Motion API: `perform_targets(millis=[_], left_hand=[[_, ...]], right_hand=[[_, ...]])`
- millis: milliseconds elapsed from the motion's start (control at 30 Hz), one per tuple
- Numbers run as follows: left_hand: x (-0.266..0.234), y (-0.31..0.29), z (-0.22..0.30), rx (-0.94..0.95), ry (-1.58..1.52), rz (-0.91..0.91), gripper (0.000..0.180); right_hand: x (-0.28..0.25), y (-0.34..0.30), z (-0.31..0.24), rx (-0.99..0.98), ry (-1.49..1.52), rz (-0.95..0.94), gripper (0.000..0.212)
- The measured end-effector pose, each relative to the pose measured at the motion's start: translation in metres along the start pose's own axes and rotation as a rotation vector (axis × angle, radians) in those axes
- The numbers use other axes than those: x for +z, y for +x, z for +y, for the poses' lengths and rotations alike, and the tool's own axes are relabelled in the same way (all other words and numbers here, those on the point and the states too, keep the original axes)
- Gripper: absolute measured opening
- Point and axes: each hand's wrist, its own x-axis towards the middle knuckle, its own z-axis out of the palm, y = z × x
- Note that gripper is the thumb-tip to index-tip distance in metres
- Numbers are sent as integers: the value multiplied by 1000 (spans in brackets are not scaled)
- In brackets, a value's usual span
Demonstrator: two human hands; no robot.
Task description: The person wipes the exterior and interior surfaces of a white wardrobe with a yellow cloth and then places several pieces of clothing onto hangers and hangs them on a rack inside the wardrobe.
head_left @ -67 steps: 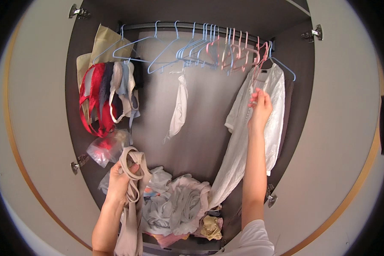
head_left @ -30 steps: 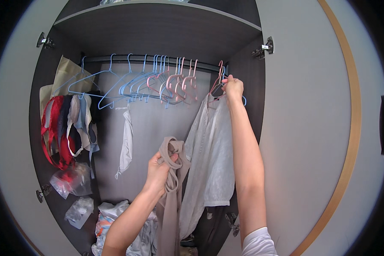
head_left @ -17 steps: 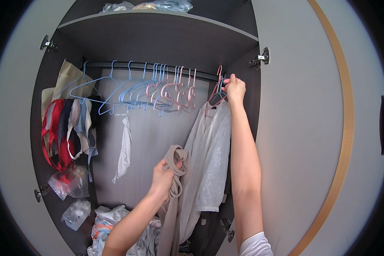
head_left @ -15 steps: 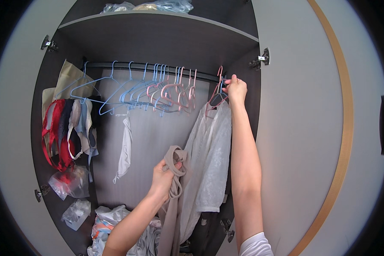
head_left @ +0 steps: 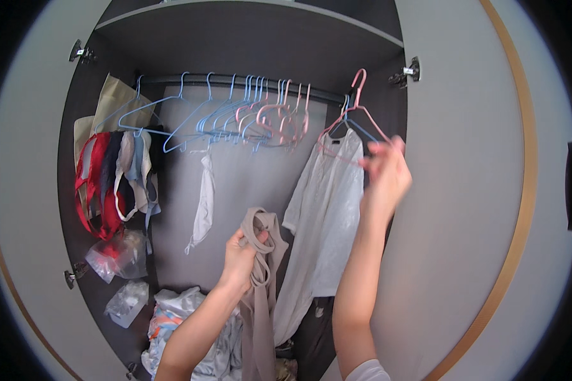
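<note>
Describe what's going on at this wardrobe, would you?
At the open wardrobe, a person's left hand holds a beige garment that dangles down. The right hand, blurred, holds a pink hanger by one end, its hook apparently off the rail. A white garment hangs nearby; crumpled clothes lie below.

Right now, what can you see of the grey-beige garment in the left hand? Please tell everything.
The grey-beige garment looks plain, soft and matt. Its upper part is bunched in the left hand, forming rounded loops; below, it hangs in long folds past the picture's lower edge, hiding its full shape. It is in front of the open wardrobe; whether it touches the white garment behind is unclear.
</note>
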Motion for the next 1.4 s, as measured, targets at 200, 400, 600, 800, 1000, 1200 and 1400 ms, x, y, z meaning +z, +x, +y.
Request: perform_targets(millis=[200,400,600,800,1000,1200,1400], left_hand=[[-83,-27,38,-9,5,28,26],[-170,-83,94,-84,71,122,16],[-234,-142,125,-199,62,163,22],[-278,-177,156,-115,116,274,26],[-291,-197,170,-89,153,402,21],[-306,-218,183,-68,145,463,25],[-304,-230,171,-202,67,429,27]], right_hand=[[-120,-214,-45,55,-25,-304,40],[-155,-345,-58,1169,-41,-266,32],[-131,-413,-58,1224,63,-445,43],[-89,-418,-54,761,215,-581,38],[-64,-499,-75,1767,42,-945,15],[-42,-510,-76,1570,264,-697,10],[-5,-483,-56,1356,125,-814,20]])
